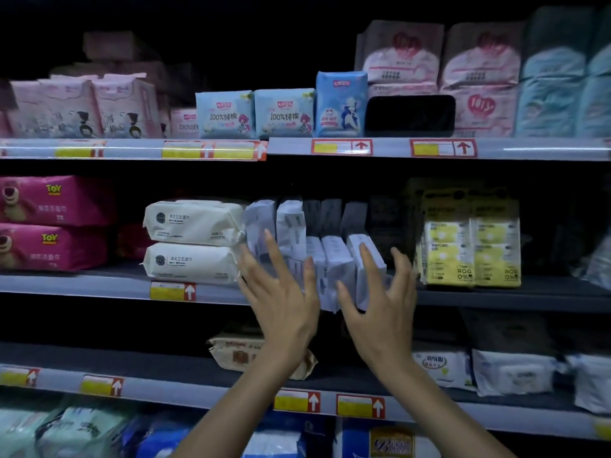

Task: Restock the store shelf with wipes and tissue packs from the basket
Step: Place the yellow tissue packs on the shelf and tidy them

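Note:
Several small pale lavender tissue packs (334, 259) stand upright in a row on the middle shelf (99, 285). My left hand (284, 302) is raised with straight spread fingers against the left packs of the row. My right hand (380, 309) reaches in from the right, its fingers spread and lightly bent over the right end pack (360, 246), which leans out past the shelf edge. Neither hand grips a pack. The basket is out of view.
Two cream wipes packs (195, 242) are stacked left of the row, and yellow packs (472, 246) stand to its right. Pink wipes packs (49, 223) lie far left. A tan pack (238, 352) lies on the shelf below. Blue and pink packs fill the top shelf.

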Demonstrator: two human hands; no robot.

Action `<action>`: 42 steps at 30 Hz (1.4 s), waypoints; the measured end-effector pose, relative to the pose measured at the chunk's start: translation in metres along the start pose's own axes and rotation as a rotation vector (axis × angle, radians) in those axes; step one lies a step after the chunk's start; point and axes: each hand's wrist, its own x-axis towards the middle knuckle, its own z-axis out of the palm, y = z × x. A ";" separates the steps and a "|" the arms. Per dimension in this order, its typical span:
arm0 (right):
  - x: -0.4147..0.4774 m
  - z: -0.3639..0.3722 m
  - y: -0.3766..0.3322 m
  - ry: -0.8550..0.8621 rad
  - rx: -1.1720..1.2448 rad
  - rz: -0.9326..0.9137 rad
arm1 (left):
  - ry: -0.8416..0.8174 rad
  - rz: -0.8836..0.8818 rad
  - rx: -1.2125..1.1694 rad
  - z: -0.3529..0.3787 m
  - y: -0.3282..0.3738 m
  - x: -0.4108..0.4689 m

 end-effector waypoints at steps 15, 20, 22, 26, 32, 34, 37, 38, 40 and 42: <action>0.032 0.067 0.003 -0.065 -0.012 -0.022 | 0.115 -0.051 0.103 0.072 -0.017 0.048; 0.046 0.079 0.009 -0.060 -0.037 -0.052 | 0.107 -0.070 0.174 0.076 -0.016 0.052; 0.044 0.076 0.008 -0.077 -0.066 -0.049 | 0.077 -0.079 0.171 0.071 -0.014 0.050; 0.045 0.062 0.001 -0.205 -0.158 0.024 | -0.001 -0.015 0.143 0.050 -0.016 0.039; 0.051 0.024 -0.023 -0.342 -0.239 0.056 | -0.130 0.010 0.033 0.000 -0.022 0.032; 0.051 0.019 -0.034 -0.247 -0.224 0.004 | -0.106 -0.009 0.006 -0.013 -0.022 0.034; 0.053 0.018 -0.054 -0.173 -0.173 -0.093 | -0.043 -0.048 -0.065 -0.027 -0.022 0.041; 0.055 0.019 -0.063 -0.205 -0.127 -0.089 | -0.011 -0.020 -0.088 -0.032 -0.021 0.045; 0.060 0.023 -0.078 -0.289 -0.043 -0.036 | 0.025 0.023 -0.153 -0.034 -0.022 0.054; 0.068 0.027 -0.090 -0.336 -0.047 -0.002 | 0.011 -0.039 -0.242 -0.037 -0.020 0.068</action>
